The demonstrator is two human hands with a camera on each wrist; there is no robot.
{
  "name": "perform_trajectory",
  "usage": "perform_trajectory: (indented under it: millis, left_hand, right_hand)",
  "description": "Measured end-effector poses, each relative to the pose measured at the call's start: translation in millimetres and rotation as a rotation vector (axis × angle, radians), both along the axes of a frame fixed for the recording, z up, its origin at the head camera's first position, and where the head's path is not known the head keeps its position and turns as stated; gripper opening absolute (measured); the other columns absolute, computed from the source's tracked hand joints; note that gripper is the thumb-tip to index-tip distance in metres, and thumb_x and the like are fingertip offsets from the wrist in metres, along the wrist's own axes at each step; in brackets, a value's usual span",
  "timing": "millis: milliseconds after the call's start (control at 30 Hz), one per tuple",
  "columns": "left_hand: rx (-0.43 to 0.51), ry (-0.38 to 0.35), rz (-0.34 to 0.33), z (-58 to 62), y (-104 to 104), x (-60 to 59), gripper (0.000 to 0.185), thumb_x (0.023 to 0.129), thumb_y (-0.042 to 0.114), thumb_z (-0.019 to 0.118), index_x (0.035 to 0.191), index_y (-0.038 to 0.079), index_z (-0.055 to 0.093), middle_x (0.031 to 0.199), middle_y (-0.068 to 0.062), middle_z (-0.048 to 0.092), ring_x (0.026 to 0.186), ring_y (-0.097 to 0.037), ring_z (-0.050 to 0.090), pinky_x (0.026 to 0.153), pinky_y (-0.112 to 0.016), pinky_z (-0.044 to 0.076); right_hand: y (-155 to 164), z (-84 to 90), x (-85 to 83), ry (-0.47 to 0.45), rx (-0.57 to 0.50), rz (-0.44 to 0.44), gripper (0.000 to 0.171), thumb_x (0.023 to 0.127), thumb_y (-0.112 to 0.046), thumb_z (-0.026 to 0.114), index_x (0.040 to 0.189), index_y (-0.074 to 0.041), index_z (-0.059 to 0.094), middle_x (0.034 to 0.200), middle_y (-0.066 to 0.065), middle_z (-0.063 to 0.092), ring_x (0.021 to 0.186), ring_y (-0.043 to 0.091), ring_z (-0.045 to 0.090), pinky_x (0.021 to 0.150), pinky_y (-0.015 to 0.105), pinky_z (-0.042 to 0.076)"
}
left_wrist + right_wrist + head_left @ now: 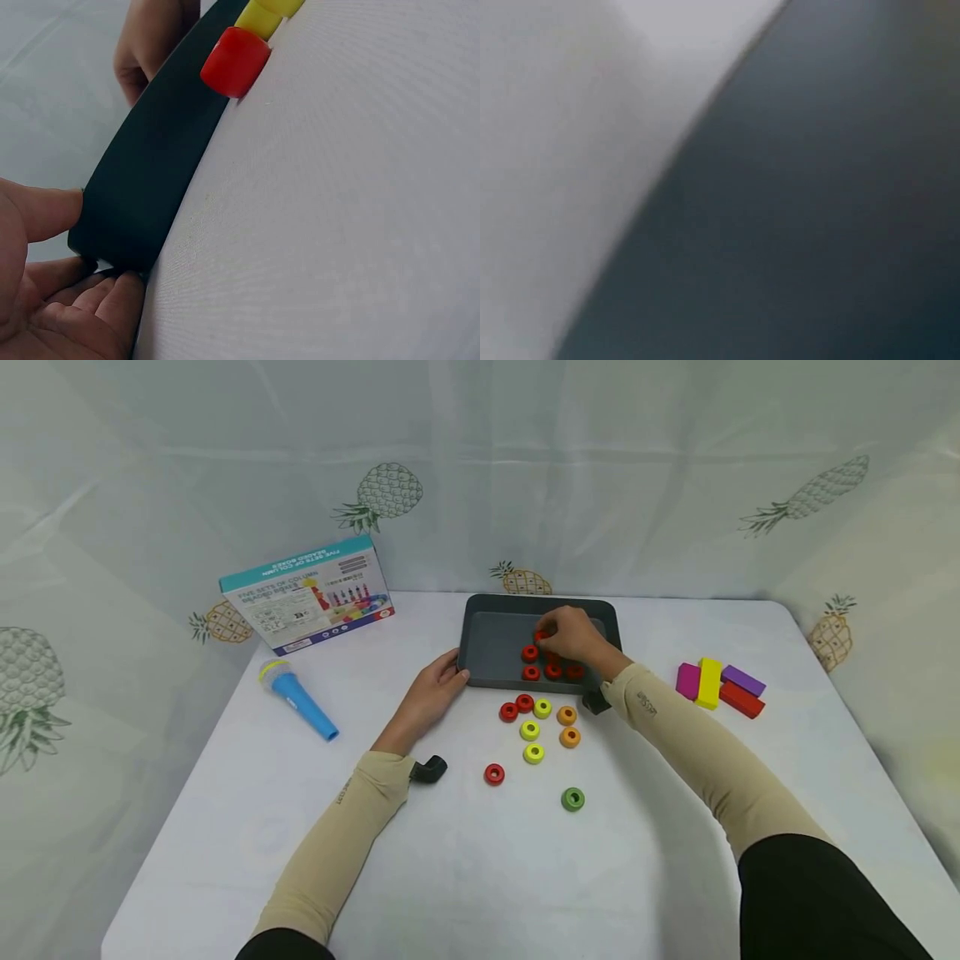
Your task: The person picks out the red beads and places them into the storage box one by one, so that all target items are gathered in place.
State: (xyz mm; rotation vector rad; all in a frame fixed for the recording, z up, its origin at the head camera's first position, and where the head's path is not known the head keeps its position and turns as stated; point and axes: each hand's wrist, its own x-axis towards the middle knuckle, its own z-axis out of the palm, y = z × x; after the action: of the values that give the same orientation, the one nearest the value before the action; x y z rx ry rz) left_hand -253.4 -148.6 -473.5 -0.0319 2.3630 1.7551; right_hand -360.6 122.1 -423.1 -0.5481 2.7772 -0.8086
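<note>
1. The right hand (573, 637) was inside the dark tray (491, 647), over its right half, fingers curled down on a red ring (542, 635) at the far side of the red cluster. The grip looked pinched on that ring, though only a sliver of it showed.
2. Other red rings (552, 671) lay on the tray floor just near of that hand, close together.
3. The left hand (433, 690) clamped the tray's near-left corner; in the left wrist view its thumb and fingers (112, 300) pressed the rim (142, 195).
4. Loose rings (534, 730), red, yellow, orange and green, lay on the table (465, 877) just near of the tray, nearer the right hand than the left.
5. The right wrist view showed only blurred tray.
</note>
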Motion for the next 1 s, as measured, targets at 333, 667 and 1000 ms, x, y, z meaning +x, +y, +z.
perform_trajectory:
  millis: [333, 667, 1000]
  left_hand:
    - [-0.015, -0.010, 0.006, -1.8, 0.1, -1.0, 0.060, 0.104, 0.035, 0.057, 0.159, 0.026, 0.034, 0.161, -0.004, 0.041, 0.148, -0.017, 0.041, 0.122, -0.038, 0.035]
    - [-0.026, 0.025, -0.006, 0.3, 0.6, -1.5, 0.060, 0.104, 0.035, 0.056, 0.159, 0.024, 0.034, 0.162, -0.005, 0.040, 0.148, -0.019, 0.042, 0.122, -0.038, 0.035]
    - [-0.021, -0.001, 0.000, 1.6, -1.9, -0.2, 0.060, 0.104, 0.035, 0.056, 0.159, 0.024, 0.034, 0.161, -0.005, 0.042, 0.147, -0.017, 0.043, 0.122, -0.037, 0.036]
  right_hand:
    - [3.5, -0.9, 8.6, 0.047, -0.031, -0.012, 0.037, 0.094, -0.015, 0.071, 0.127, 0.000, 0.067, 0.129, 0.019, 0.061, 0.117, 0.033, 0.060, 0.098, 0.048, 0.053]
    - [7.1, 14.0, 32.5, 0.182, -0.146, 0.022, 0.036, 0.093, -0.013, 0.071, 0.126, 0.002, 0.068, 0.125, 0.020, 0.063, 0.113, 0.035, 0.062, 0.096, 0.048, 0.054]
    - [-5.3, 22.3, 69.8, 0.178, -0.183, 0.126, 0.035, 0.091, -0.013, 0.074, 0.123, 0.000, 0.069, 0.121, 0.020, 0.065, 0.105, 0.038, 0.064, 0.089, 0.050, 0.056]
